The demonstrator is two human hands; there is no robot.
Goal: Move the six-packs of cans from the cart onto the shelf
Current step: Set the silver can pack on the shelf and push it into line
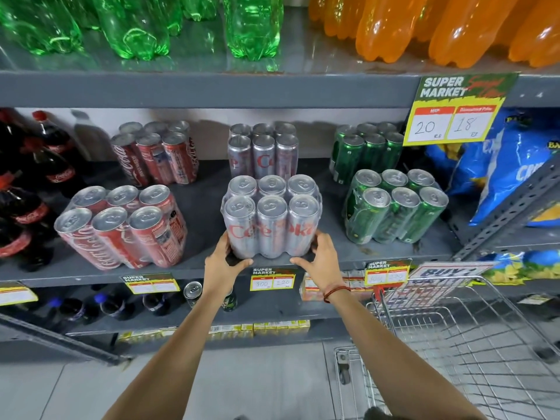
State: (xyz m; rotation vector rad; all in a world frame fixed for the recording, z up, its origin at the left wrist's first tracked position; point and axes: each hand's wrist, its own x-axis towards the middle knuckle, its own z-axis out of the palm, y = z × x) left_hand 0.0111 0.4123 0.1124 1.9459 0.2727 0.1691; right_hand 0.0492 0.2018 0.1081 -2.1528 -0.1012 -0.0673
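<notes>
Grey shelf (pixel 206 207) front: silver six-pack (pixel 271 216) gripped by left hand (pixel 222 260), right hand (pixel 321 257); cart (pixel 454 328) beside.

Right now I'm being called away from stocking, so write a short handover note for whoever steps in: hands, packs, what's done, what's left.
Left hand and right hand grip the lower corners of the shrink-wrapped silver six-pack of cans, at the grey metal shelf's front edge.
Already shelved: two red six-packs, a second silver one, two green ones.
The wire shopping cart shows no packs in its visible part.
Left: push the held pack back, release, check the cart.
</notes>
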